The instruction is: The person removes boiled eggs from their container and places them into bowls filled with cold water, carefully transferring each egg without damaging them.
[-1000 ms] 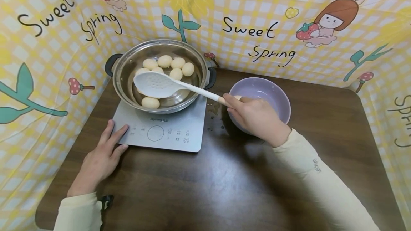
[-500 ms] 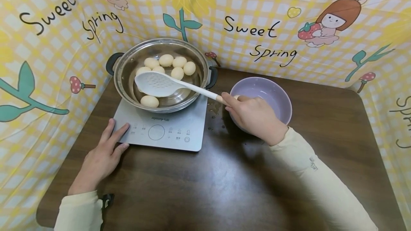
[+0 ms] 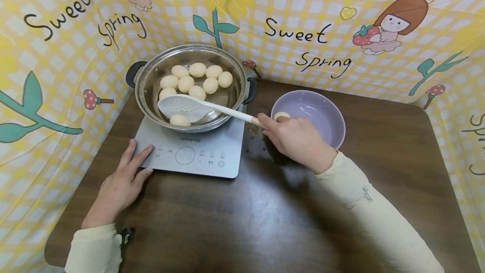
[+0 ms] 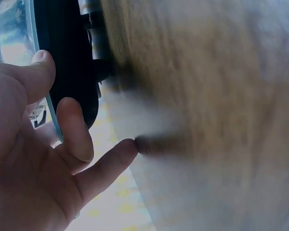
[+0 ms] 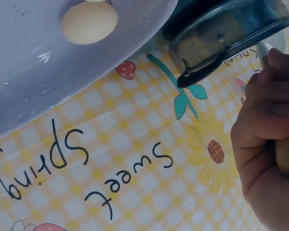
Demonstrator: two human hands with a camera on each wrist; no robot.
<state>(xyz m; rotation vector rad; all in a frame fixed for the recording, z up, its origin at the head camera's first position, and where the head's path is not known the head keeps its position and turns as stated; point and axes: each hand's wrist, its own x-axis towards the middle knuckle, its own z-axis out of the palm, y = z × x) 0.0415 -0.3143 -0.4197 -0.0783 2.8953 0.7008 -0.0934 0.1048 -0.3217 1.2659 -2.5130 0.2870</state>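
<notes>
White spoon (image 3: 175,104) in pot (image 3: 151,83), R hand (image 3: 297,138) gripping it; L hand (image 3: 122,184), fingers spread, touches cooker (image 3: 223,151). Prob. part done: most eggs (image 3: 197,70) in, 1+ in bowl (image 3: 327,106).

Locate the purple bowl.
In the head view, the purple bowl sits on the brown table, to the right of the steel pot, partly hidden by the right hand.

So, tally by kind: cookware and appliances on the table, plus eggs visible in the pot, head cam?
Steel pot: 1
Electric cooktop: 1
White slotted spoon: 1
Purple bowl: 1
Eggs visible in the pot: 10 (the spoon may hide more)
Total: 14
</notes>
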